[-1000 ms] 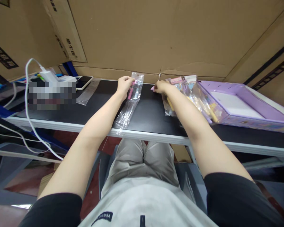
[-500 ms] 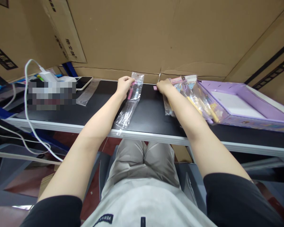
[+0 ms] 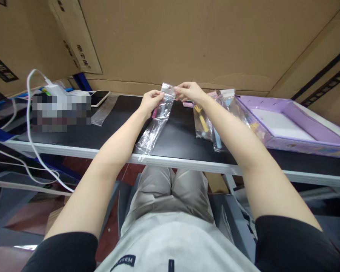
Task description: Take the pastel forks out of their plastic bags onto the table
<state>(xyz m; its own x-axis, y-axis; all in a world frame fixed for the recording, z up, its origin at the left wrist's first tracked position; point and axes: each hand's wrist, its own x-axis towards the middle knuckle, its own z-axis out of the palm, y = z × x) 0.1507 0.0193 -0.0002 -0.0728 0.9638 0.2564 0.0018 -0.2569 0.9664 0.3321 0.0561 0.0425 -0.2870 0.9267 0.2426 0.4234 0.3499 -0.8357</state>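
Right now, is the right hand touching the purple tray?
No, the right hand pinches the top edge of the clear bag, apart from the purple tray, while the left hand holds its other side.

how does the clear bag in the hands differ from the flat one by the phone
The held bag has a pink item inside; the flat bag looks empty. The held bag is pinched at its top by the left hand and right hand; the flat bag lies untouched. Both are long, clear plastic.

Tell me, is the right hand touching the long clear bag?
Touching. The head view shows the right hand pinching the top corner of the long clear bag.
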